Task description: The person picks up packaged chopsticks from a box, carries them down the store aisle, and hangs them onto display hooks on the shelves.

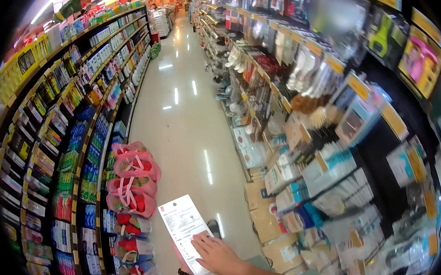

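A long white package card (187,227) with small printed text and a dark round mark near its top is held tilted in front of me. My left hand (177,254) supports it from behind at the left edge; the card hides most of its fingers. A dark beaded bracelet (186,273) circles that wrist. Across the lower right part of the card lies my right hand (218,256), palm down, its fingers stretched over the print. Whether anything is attached to the card's back cannot be seen.
Pink bags (132,195) with red contents stand along the left shelf (77,178) of boxed goods. On the right, a display rack (302,138) carries brushes and hanging packs, with brown cartons (270,225) low down. A shiny tiled aisle (181,119) runs between them.
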{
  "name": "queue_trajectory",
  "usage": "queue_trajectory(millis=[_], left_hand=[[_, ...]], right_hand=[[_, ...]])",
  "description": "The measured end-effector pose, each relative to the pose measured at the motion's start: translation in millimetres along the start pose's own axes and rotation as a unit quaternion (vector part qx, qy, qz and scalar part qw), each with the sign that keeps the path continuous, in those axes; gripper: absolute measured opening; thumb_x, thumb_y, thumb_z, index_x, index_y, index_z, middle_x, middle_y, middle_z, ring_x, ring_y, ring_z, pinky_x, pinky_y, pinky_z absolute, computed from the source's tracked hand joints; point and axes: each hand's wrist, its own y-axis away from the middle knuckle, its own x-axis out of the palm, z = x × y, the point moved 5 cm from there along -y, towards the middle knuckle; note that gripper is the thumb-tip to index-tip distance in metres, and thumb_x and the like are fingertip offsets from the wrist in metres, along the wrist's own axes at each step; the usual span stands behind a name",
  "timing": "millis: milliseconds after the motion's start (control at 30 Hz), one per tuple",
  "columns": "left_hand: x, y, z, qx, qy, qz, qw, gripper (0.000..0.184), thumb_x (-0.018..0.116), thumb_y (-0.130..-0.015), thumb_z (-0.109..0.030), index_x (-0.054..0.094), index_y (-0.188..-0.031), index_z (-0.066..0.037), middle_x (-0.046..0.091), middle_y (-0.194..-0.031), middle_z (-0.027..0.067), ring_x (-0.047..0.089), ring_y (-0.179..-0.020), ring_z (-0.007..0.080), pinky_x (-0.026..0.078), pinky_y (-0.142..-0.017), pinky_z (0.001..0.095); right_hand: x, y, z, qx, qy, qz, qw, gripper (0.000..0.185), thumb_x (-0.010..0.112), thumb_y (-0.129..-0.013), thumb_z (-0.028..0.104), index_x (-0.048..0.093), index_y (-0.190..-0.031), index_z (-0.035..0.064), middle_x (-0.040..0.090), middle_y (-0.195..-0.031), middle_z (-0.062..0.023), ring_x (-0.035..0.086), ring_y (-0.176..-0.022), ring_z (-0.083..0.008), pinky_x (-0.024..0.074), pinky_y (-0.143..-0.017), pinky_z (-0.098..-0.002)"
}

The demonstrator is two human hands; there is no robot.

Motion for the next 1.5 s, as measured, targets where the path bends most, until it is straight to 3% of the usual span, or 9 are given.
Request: queue_trajectory(millis=[167, 400, 800, 1100, 1200, 1333, 1367, 1467, 1500], left_hand=[[13, -139, -26, 0.013, 0.026, 0.006, 1.000, 0.073, 0.027, -0.100, -0.059, 0.043, -0.143, -0.001, 0.054, -0.137, 0.0207, 0.057, -0.119, 0.0349, 0.045, -0.105, 0.0461], [69, -336, -85, 0.007, 0.049, 0.020, 0.999, 0.073, 0.027, -0.100, -0.058, 0.044, -0.142, -0.001, 0.054, -0.136, 0.0207, 0.057, -0.118, 0.0348, 0.046, -0.104, 0.0460], [146, -571, -162, 0.013, 0.023, 0.030, 0.999, 0.072, 0.027, -0.101, -0.058, 0.045, -0.141, -0.001, 0.055, -0.135, 0.0208, 0.058, -0.116, 0.0347, 0.046, -0.103, 0.0459], [244, -843, -211, 0.034, -0.021, 0.031, 0.999, 0.070, 0.027, -0.101, -0.056, 0.046, -0.139, -0.001, 0.057, -0.132, 0.0204, 0.060, -0.114, 0.0339, 0.048, -0.101, 0.0452], [268, -933, -228, 0.068, -0.074, -0.008, 0.995, 0.068, 0.027, -0.100, -0.054, 0.048, -0.138, -0.001, 0.060, -0.128, 0.0190, 0.061, -0.111, 0.0321, 0.049, -0.100, 0.0433], [334, -1029, -226, 0.054, -0.150, 0.048, 0.986, 0.065, 0.029, -0.102, -0.054, 0.050, -0.137, -0.004, 0.060, -0.130, 0.0160, 0.061, -0.112, 0.0303, 0.048, -0.100, 0.0417], [353, -1053, -221, 0.039, -0.160, 0.057, 0.985, 0.061, 0.032, -0.102, -0.051, 0.049, -0.137, -0.004, 0.061, -0.129, 0.0150, 0.062, -0.110, 0.0281, 0.049, -0.099, 0.0405], [410, -1124, -199, 0.029, -0.216, 0.088, 0.972, 0.056, 0.039, -0.103, -0.042, 0.049, -0.138, 0.000, 0.061, -0.126, 0.0127, 0.060, -0.109, 0.0238, 0.048, -0.097, 0.0351], [425, -1150, -195, 0.072, -0.274, 0.096, 0.954, 0.054, 0.044, -0.102, -0.039, 0.049, -0.139, 0.000, 0.061, -0.125, 0.0113, 0.060, -0.108, 0.0225, 0.047, -0.096, 0.0346]], right_hand=[[7, -102, -96, 0.000, 0.032, 0.003, 0.999, 0.055, 0.056, -0.095, 0.032, 0.048, -0.137, -0.0025, 0.049, -0.144, -0.0170, 0.042, -0.135, -0.0290, 0.0347, -0.110, -0.0415], [-37, -281, -227, -0.022, 0.052, 0.003, 0.998, 0.052, 0.058, -0.094, 0.030, 0.050, -0.135, -0.0015, 0.051, -0.140, -0.0173, 0.044, -0.133, -0.0288, 0.0355, -0.109, -0.0417], [-63, -474, -397, -0.018, 0.027, -0.011, 0.999, 0.048, 0.058, -0.094, 0.027, 0.051, -0.132, -0.0003, 0.052, -0.140, -0.0178, 0.046, -0.131, -0.0299, 0.0377, -0.106, -0.0436], [-109, -646, -623, 0.009, -0.042, -0.083, 0.996, 0.047, 0.059, -0.094, 0.025, 0.052, -0.132, -0.0019, 0.051, -0.142, -0.0177, 0.046, -0.132, -0.0324, 0.0391, -0.106, -0.0433], [-129, -693, -691, 0.034, -0.081, -0.120, 0.989, 0.053, 0.056, -0.095, 0.029, 0.049, -0.136, -0.0031, 0.050, -0.143, -0.0186, 0.045, -0.133, -0.0319, 0.0390, -0.106, -0.0438], [-154, -736, -773, 0.047, -0.154, -0.182, 0.970, 0.061, 0.055, -0.097, 0.029, 0.038, -0.145, -0.0041, 0.035, -0.154, -0.0218, 0.030, -0.145, -0.0371, 0.0296, -0.116, -0.0466], [-159, -745, -792, 0.059, -0.173, -0.181, 0.966, 0.065, 0.056, -0.097, 0.027, 0.031, -0.149, -0.0037, 0.026, -0.158, -0.0223, 0.025, -0.147, -0.0387, 0.0246, -0.119, -0.0464], [-185, -763, -840, 0.099, -0.225, -0.244, 0.938, 0.069, 0.058, -0.096, 0.023, 0.026, -0.151, -0.0038, 0.024, -0.158, -0.0237, 0.026, -0.146, -0.0393, 0.0242, -0.119, -0.0450], [-199, -769, -853, 0.117, -0.251, -0.255, 0.926, 0.071, 0.059, -0.096, 0.020, 0.023, -0.152, -0.0047, 0.024, -0.158, -0.0252, 0.027, -0.146, -0.0396, 0.0239, -0.119, -0.0445]])
